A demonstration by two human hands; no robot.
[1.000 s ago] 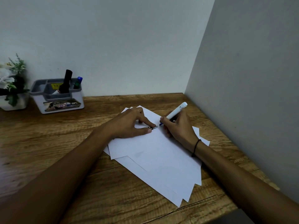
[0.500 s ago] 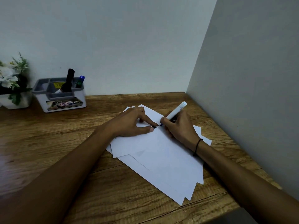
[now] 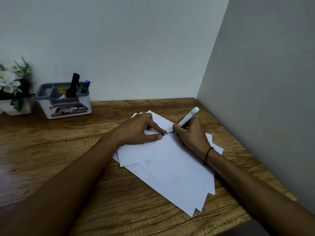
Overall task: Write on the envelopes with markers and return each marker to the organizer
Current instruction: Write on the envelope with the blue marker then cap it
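Wooden desk (image 3: 51,167), brown grain, set in a corner of pale walls.

Fanned stack of white paper envelopes (image 3: 170,167): lies flat on the desk right of centre, several sheets overlapping, lower corners pointing toward the near edge. Short dark handwriting shows on the top sheet between the two hands.

Right hand (image 3: 190,133): fingers closed around a white-barrelled marker with a blue tip (image 3: 187,118); barrel tilted up and away to the right, tip touching the top envelope just beside the writing. Thin black band (image 3: 208,155) on the wrist.

Left hand (image 3: 139,130): holds nothing; palm down, fingers spread loosely, fingertips pressing the top envelope just left of the writing.

Grey and white plastic desk organizer (image 3: 64,103): stands at the back left against the wall, well apart from the envelopes. Contains a black-capped marker (image 3: 74,84), upright, and a blue-capped marker (image 3: 85,86) beside it.

White pot of white flowers and green leaves (image 3: 13,89): just left of the organizer.
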